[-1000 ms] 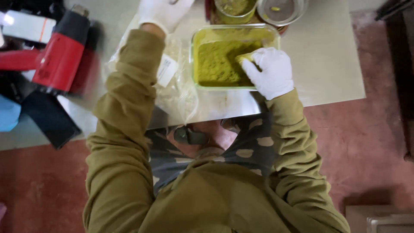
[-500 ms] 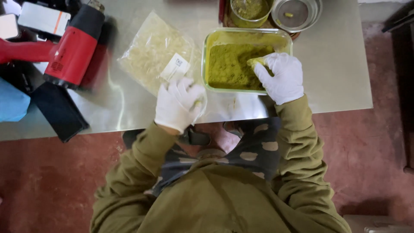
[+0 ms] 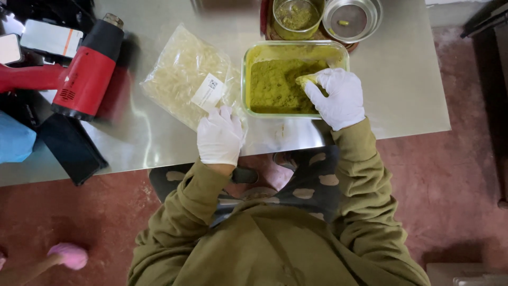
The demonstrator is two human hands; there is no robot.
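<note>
A: Since a moment ago the left hand (image 3: 219, 136) has come back from the far side of the table and is now lying at the near edge of the clear bag (image 3: 186, 79).

B: Is it gripping the bag?

A: It is resting flat, fingers loosely spread over the bag's corner beside the white label (image 3: 208, 91); nothing is clenched in it.

B: And the right hand (image 3: 340, 98)?

A: It is reaching into the glass tray (image 3: 294, 49), with its fingertips (image 3: 311, 91) pinching a small lump of the green-yellow paste (image 3: 275, 85). The glove is getting stained there.

B: Where is the tray sitting?

A: On the steel table (image 3: 402, 90), just right of the bag and near the front edge. Behind it a jar (image 3: 296, 16) of the same paste and a metal bowl (image 3: 352, 18) are standing side by side. A red heat gun (image 3: 87, 69) is lying well to the left.
</note>
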